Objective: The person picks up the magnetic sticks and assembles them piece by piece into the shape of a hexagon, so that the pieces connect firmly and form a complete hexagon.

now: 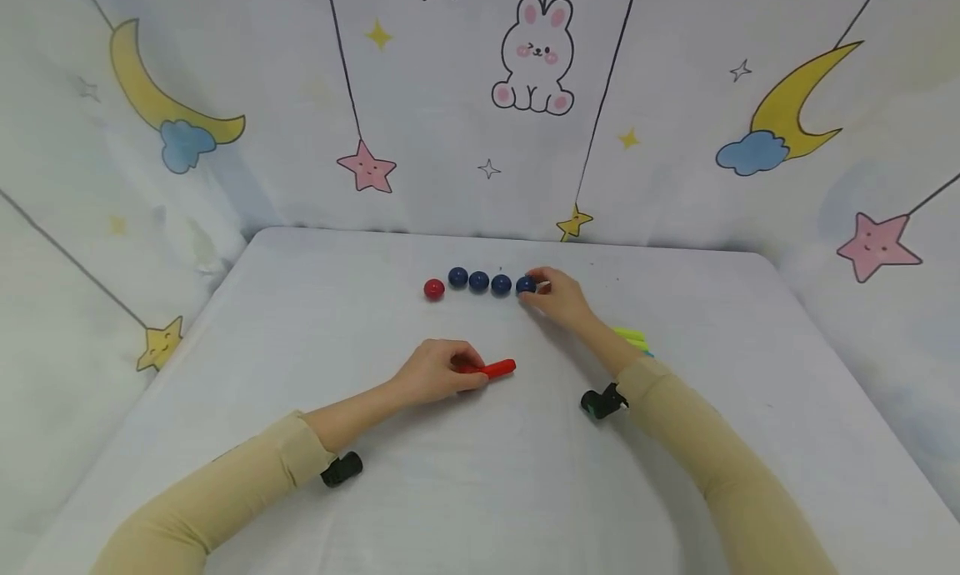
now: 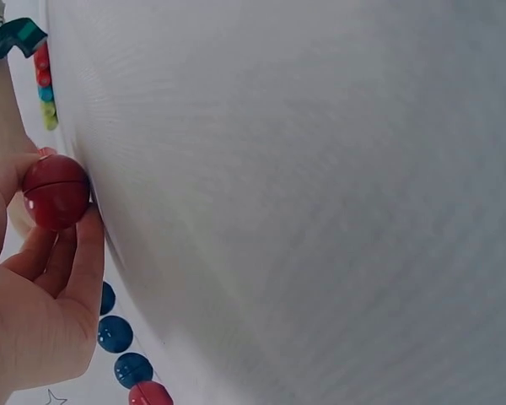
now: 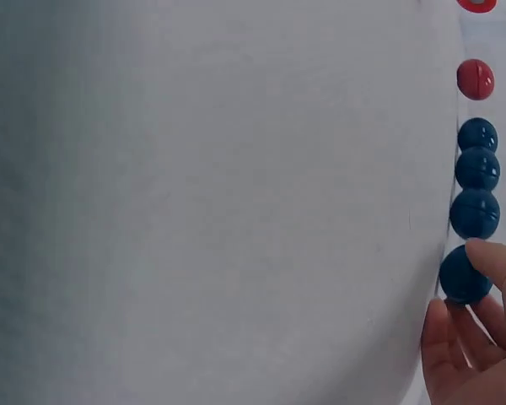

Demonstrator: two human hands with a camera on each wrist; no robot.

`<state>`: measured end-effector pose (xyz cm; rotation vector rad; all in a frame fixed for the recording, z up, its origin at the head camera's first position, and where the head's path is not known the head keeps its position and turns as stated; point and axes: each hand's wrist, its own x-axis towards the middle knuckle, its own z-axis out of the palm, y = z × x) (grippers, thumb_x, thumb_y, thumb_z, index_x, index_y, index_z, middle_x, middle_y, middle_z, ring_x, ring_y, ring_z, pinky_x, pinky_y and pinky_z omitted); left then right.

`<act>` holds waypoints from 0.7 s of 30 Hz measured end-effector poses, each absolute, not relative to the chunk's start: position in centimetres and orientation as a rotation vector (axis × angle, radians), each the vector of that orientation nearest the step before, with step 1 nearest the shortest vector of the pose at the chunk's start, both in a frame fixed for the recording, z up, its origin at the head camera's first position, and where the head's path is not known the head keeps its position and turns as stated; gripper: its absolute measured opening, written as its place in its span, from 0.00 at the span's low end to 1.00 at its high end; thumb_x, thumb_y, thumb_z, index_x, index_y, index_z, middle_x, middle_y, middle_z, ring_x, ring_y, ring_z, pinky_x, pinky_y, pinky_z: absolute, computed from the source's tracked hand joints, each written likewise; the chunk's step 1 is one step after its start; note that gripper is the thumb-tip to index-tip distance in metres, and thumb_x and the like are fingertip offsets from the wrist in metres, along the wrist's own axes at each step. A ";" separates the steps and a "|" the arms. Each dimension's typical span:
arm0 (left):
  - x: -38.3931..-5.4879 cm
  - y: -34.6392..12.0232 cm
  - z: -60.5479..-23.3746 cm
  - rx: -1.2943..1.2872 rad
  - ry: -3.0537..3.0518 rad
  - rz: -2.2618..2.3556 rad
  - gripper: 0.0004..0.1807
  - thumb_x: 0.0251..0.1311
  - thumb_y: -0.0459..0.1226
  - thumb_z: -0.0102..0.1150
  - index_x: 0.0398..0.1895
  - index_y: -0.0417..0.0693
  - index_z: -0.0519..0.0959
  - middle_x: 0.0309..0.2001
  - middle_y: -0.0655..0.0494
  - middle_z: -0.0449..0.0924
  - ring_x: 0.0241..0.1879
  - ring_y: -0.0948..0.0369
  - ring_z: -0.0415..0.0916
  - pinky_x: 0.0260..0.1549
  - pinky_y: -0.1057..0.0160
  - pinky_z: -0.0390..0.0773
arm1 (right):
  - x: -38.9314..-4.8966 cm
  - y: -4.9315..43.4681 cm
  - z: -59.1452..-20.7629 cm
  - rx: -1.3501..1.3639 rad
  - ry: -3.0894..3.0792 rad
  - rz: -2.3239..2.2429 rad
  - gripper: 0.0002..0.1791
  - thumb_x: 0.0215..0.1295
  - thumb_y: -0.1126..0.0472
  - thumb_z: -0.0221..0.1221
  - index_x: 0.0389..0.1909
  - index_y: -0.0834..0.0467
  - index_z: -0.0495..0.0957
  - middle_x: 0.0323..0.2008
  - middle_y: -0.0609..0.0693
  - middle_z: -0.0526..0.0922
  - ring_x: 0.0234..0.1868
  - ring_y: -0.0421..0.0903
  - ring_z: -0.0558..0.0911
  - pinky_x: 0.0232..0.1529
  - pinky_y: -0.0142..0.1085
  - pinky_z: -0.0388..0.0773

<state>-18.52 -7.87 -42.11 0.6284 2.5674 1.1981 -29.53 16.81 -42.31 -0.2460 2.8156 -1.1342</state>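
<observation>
On the white table, my left hand (image 1: 438, 371) grips a red stick-like piece (image 1: 501, 368) between thumb and fingers. The left wrist view shows a round red body with a seam line (image 2: 57, 192) in that grip; whether it is the piece's near end or a separate ball, I cannot tell. Farther back, my right hand (image 1: 558, 297) pinches a blue ball (image 3: 464, 277) at the right end of a row. Three other blue balls (image 1: 478, 282) run leftward from it, and a red ball (image 1: 433, 289) sits at the row's left end.
Yellow-green sticks (image 1: 630, 337) and a bit of blue lie partly hidden behind my right forearm; red pieces (image 2: 42, 57) beside them show in the left wrist view. Black wrist cameras (image 1: 342, 469) hang below both forearms. A patterned cloth (image 1: 450, 83) hangs behind the table's far edge.
</observation>
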 end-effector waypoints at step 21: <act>-18.2 -7.7 -41.8 0.630 2.576 1.198 0.07 0.58 0.39 0.67 0.38 0.50 0.83 0.27 0.62 0.79 0.27 0.62 0.73 0.28 0.65 0.75 | -20.6 18.8 -42.2 -0.517 2.533 -1.126 0.23 0.62 0.56 0.66 0.58 0.55 0.76 0.42 0.49 0.79 0.45 0.48 0.76 0.51 0.41 0.76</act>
